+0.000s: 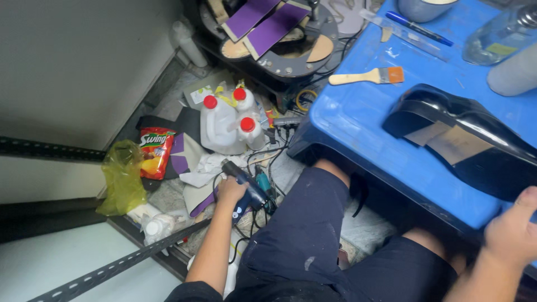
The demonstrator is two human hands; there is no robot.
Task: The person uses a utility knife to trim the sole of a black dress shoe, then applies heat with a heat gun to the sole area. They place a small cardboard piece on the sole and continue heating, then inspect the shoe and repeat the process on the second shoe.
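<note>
My left hand (230, 190) reaches down to the floor and grips a dark blue heat gun (245, 184) by its handle, its cord trailing among other cables. My right hand (512, 230) rests on the near edge of the blue plastic table (358, 120), next to a glossy black shoe (458, 137) lying on its side with its sole showing. The right hand's fingers curl over the table edge and hold no object. My legs in dark shorts fill the bottom centre.
White jugs with red caps (226, 120), a red snack bag (155, 151), a yellow plastic bag (121, 176) and rags clutter the floor. A paintbrush (366, 76), blue pen (419, 28) and clear bottle (498, 36) lie on the table. Purple insoles (263, 19) sit on a machine at the back.
</note>
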